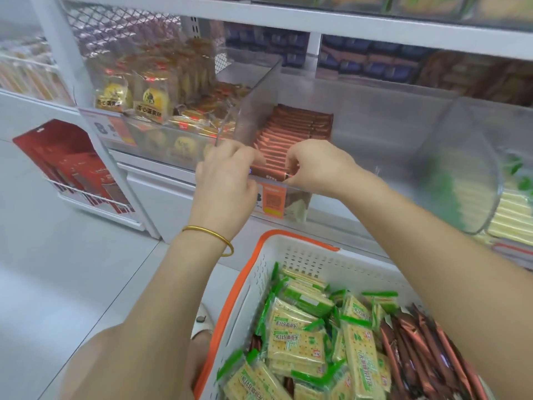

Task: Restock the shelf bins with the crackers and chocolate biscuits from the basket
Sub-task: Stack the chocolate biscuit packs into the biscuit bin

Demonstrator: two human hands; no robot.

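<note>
Both hands meet at the front edge of a clear shelf bin [300,188], just above the middle of the frame. The left hand [227,177], with a gold bangle [212,232] on its wrist, shows its back to the camera. Its fingers [248,158] are curled close together onto the left end of the front pack [271,171] of chocolate biscuits; its thumb is hidden. The right hand [317,166] comes in from the right, its fingers bent and bunched, pinching the right end of that same pack.

Behind the front pack, a row of brown packs [294,128] stands on edge, running back along the bin's clear divider [253,111]. An orange price label [271,201] hangs on the bin's front, below the hands.

At the lower centre and right sits the white basket [305,249] with an orange rim. It holds green-wrapped crackers [294,336] heaped on its left and more chocolate biscuits [418,342] on its right. The bin at upper left holds yellow pastry packs [150,96].
</note>
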